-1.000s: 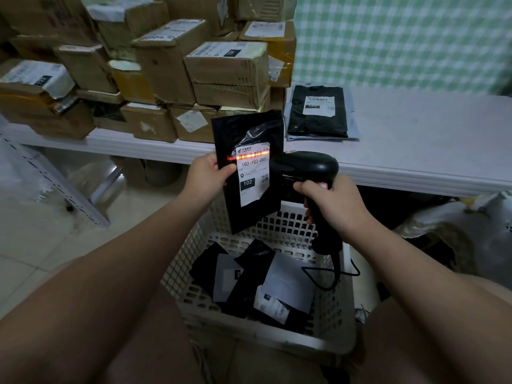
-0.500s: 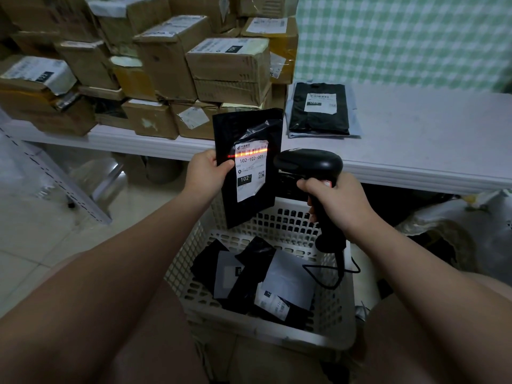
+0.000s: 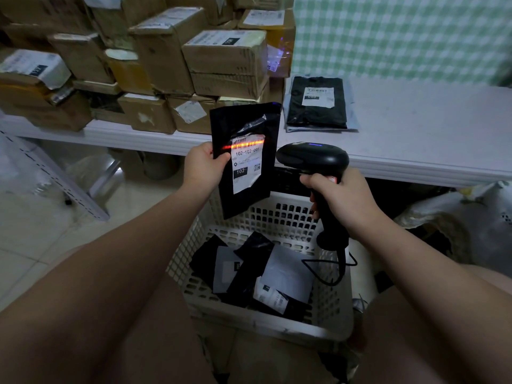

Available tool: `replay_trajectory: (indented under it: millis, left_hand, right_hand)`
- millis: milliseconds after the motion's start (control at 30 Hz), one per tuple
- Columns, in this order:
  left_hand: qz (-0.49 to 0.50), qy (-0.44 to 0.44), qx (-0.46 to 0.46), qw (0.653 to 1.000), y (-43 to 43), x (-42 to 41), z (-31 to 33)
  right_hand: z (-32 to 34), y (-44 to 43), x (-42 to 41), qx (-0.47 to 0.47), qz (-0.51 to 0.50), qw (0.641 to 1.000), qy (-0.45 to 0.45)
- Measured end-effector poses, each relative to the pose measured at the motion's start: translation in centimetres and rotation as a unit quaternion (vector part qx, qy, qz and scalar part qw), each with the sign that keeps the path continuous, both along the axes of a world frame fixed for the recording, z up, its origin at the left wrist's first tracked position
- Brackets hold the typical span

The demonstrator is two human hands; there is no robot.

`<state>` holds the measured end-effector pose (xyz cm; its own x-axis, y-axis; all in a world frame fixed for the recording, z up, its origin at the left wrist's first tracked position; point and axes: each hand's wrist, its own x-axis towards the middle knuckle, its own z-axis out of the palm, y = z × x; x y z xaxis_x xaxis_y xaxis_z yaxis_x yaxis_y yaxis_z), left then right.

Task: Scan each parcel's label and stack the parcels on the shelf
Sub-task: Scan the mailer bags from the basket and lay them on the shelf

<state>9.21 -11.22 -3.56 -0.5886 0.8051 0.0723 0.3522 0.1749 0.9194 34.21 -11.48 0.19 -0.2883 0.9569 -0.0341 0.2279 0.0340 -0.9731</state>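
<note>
**Left hand (image 3: 203,169) pinching a black parcel (image 3: 243,126), right hand (image 3: 343,200) wrapped round the scanner (image 3: 313,157)**

Cardboard boxes (image 3: 224,62) stand piled in several layers on the left part of the white shelf (image 3: 415,139), many with paper labels on top or on a side. Below their front edge, the left hand holds the black parcel upright by its left edge, thumb on the front face and fingers behind. Its white label (image 3: 246,167) faces the camera and reads 102-102-001. A red scan line (image 3: 243,145) runs across the barcode at the label's top.

Just right of the parcel and apart from it, the scanner points its head towards the label, with a small blue light showing on its top. The right hand has its fingers curled tight round the scanner's handle. A black cable (image 3: 332,273) hangs from the foot of the handle into the white basket (image 3: 266,325) below. Loose parcels (image 3: 249,270), black and grey, lie jumbled on the basket's floor.

Farther right on the shelf, a flat parcel (image 3: 317,106), black too, rests label up on a grey one, just beside the boxes. Green checked cloth (image 3: 401,34) hangs behind the shelf's right part.
</note>
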Motion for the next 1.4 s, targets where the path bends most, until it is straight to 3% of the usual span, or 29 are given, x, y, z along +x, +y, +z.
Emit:
replay_trajectory:
  millis: [200,367,567,700,800,900,1100,1233,1400]
  left_hand:
    - [-0.013,-0.006,0.005,1.0,-0.1,0.4,0.2]
    - [-0.08,-0.028,0.048,0.995,-0.9,2.0,1.4]
    - [-0.131,-0.132,0.117,0.976,0.4,5.2,4.6]
    - [-0.128,-0.185,0.113,0.968,3.0,8.8,6.6]
    - [-0.181,-0.204,0.0,0.962,4.1,11.6,6.0]
    - [-0.247,-0.188,-0.072,0.948,6.0,13.8,4.2]
    - [-0.171,-0.169,-0.004,0.971,14.7,18.1,6.0]
    - [-0.152,-0.124,-0.061,0.979,17.9,18.4,4.6]
    - [-0.196,-0.041,-0.027,0.979,13.8,17.0,2.9]
  right_hand:
    - [-0.1,-0.2,0.3,0.005,0.008,1.0,0.005]
    - [-0.4,0.5,0.6,-0.005,0.066,0.997,0.037]
    - [0.6,2.3,2.3,-0.116,0.134,0.972,0.154]
    - [0.7,3.6,2.9,-0.082,0.019,0.971,0.224]
    - [1.6,5.8,4.0,-0.055,-0.088,0.963,0.25]
    - [2.3,8.9,5.9,0.007,-0.165,0.969,0.183]
    - [1.1,12.3,8.2,0.117,-0.228,0.963,0.082]
    - [-1.0,13.5,9.6,0.109,-0.223,0.968,-0.02]
    - [-1.8,11.7,9.9,0.104,-0.128,0.982,-0.09]
